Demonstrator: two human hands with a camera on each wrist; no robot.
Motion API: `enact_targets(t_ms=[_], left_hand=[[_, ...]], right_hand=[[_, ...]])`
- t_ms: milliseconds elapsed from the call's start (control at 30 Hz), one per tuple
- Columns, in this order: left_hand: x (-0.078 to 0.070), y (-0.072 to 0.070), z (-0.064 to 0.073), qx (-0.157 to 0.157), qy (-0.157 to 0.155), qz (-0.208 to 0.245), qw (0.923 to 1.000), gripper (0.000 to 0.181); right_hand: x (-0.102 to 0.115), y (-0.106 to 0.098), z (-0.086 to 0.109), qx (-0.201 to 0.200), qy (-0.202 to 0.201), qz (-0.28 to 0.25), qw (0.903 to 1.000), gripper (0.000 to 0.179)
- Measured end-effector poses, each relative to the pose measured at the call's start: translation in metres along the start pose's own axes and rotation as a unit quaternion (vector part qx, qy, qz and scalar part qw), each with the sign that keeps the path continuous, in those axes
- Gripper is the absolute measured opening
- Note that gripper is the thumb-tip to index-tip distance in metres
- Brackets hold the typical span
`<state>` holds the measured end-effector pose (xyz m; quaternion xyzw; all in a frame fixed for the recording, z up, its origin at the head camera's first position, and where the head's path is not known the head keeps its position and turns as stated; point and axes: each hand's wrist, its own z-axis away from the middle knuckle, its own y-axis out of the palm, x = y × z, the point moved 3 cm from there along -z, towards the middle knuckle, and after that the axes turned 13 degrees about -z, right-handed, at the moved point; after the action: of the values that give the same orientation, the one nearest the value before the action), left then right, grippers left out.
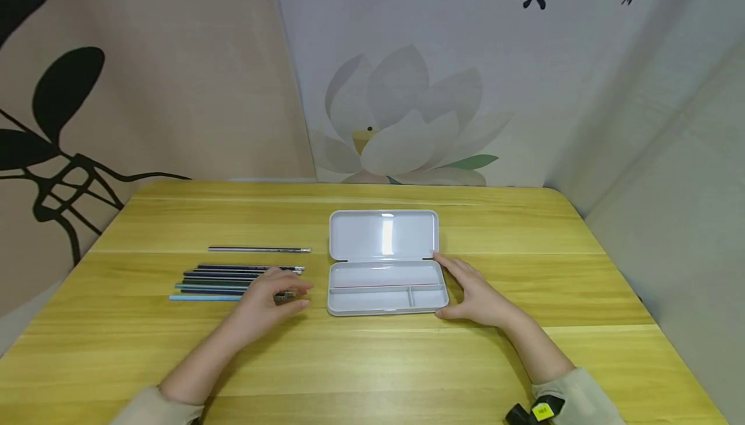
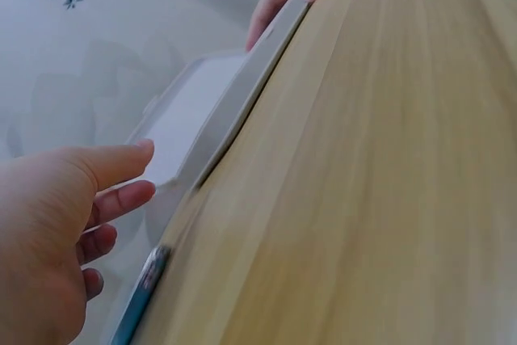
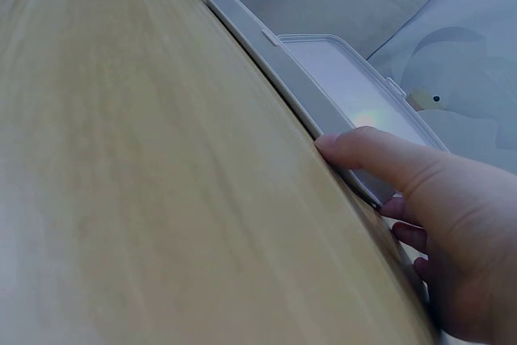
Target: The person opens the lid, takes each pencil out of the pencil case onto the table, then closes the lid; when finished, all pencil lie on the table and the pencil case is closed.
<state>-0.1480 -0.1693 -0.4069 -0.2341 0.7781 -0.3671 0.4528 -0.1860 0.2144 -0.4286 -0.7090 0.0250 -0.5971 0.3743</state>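
Observation:
A white pencil case (image 1: 372,301) lies on the table with its lid (image 1: 361,236) swung back. Inside its base are a long divider, small compartments and a thin reddish line. My right hand (image 1: 478,297) holds the case's right end, thumb at the front corner and fingertips toward the hinge; in the right wrist view the thumb (image 3: 363,151) presses the front wall. Over the right ends of a row of dark and blue pencils (image 1: 215,275) hovers my left hand (image 1: 264,302), fingers loosely bent. Nothing shows between thumb and fingers of that left hand (image 2: 48,224) in its wrist view.
One pencil (image 1: 256,250) lies apart, behind the row. A light blue pencil (image 1: 200,297) is nearest the front. The wooden table (image 1: 372,373) ends at a printed cloth backdrop (image 1: 233,88) behind, with another fabric wall (image 1: 669,185) on the right.

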Motion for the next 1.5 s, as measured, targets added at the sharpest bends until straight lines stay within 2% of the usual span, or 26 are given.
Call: enact_targets(t_ms=[367, 833, 967, 1133, 1300, 1500], left_hand=[[-0.022, 0.016, -0.023, 0.005, 0.017, 0.019, 0.9996, 0.023], [-0.034, 0.03, -0.055, 0.077, 0.013, 0.0, 0.997, 0.02], [-0.036, 0.035, -0.062, 0.097, 0.025, -0.012, 0.9949, 0.016], [-0.037, 0.041, -0.067, 0.116, 0.046, -0.041, 0.9913, 0.011], [-0.036, 0.047, -0.067, 0.143, 0.033, -0.047, 0.9881, 0.008], [-0.036, 0.051, -0.065, 0.149, 0.02, -0.057, 0.987, 0.008]], right_hand=[[0.0, 0.0, 0.001, -0.001, 0.007, -0.003, 1.0, 0.102], [-0.001, -0.002, 0.0, -0.002, 0.004, 0.001, 1.0, 0.101], [-0.001, -0.002, -0.001, -0.002, 0.004, 0.002, 1.0, 0.102], [-0.001, -0.001, -0.001, -0.002, 0.004, 0.002, 1.0, 0.101], [0.0, 0.0, -0.001, -0.001, 0.006, -0.001, 1.0, 0.102], [0.0, 0.0, 0.0, -0.001, 0.008, -0.001, 1.0, 0.102]])
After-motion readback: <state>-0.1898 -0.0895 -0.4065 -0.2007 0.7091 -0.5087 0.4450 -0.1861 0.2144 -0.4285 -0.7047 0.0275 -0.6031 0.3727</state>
